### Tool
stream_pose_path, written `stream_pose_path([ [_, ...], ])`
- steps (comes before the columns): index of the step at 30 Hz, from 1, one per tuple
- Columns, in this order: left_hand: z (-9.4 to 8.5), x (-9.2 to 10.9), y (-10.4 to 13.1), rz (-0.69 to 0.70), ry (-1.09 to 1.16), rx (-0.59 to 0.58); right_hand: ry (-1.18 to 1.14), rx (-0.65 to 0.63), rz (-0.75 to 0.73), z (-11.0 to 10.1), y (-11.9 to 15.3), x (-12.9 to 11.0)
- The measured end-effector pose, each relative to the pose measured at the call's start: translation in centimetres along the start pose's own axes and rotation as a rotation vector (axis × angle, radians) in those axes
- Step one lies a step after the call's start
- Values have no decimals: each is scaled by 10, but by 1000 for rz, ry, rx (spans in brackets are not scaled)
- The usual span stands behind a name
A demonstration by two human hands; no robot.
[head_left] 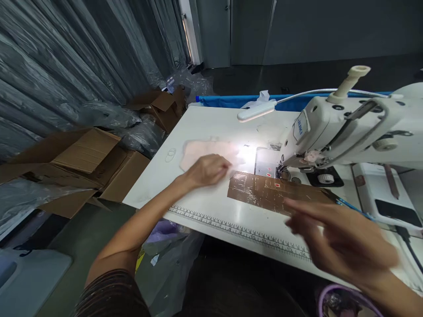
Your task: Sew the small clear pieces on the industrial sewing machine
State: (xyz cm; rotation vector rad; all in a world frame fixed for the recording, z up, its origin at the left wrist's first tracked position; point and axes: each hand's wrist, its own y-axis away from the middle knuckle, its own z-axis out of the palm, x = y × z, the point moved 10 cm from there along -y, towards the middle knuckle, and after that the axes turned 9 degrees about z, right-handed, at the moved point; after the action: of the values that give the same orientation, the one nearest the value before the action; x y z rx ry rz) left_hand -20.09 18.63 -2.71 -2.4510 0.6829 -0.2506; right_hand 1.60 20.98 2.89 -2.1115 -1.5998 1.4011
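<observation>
My left hand (pixel 208 169) is closed, its fingers curled together at the near edge of a pale pink piece of fabric (pixel 201 152). The fabric is smeared by motion, and what the fingers pinch, if anything, is hidden. Over the table's right front edge is my right hand (pixel 343 240), blurred, with the forefinger stretched out and apart from the thumb. Nothing shows between them. That forefinger's tip overlaps the near edge of a brown taped strip (pixel 254 188), which lies flat in front of the sewing machine (pixel 330 127). The machine's needle area is just beyond the strip.
A lit lamp (pixel 256 111) hangs over the white table (pixel 211 116). A ruler tape (pixel 228 229) runs along its front edge. At right lie a white box-like device (pixel 380 185) and a phone-like black panel (pixel 398 212). Cardboard boxes (pixel 89 154) stand left; a purple-rimmed bin (pixel 325 293) sits below.
</observation>
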Motion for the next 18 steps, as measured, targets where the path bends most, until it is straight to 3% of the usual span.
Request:
stream_pose_path([
  [1, 10, 19, -9, 41, 82, -32, -4, 6, -18, 7, -4, 6],
  [4, 33, 75, -33, 120, 448, -136, 4, -181, 15, 41, -5, 29],
  [7, 31, 100, -53, 83, 688, -117, -117, -355, 151, 57, 7, 53],
  [9, 31, 89, -61, -62, 810, -78, -254, -495, 335, 64, 18, 71],
  [12, 53, 45, -52, -476, 1033, -71, -473, -665, 700, 72, 38, 103],
  [15, 87, 11, -31, -831, 1208, -59, -585, -588, 973, 67, 44, 142],
  [18, 112, 0, -19, -968, 1295, -53, -488, -402, 1105, 52, 41, 180],
])
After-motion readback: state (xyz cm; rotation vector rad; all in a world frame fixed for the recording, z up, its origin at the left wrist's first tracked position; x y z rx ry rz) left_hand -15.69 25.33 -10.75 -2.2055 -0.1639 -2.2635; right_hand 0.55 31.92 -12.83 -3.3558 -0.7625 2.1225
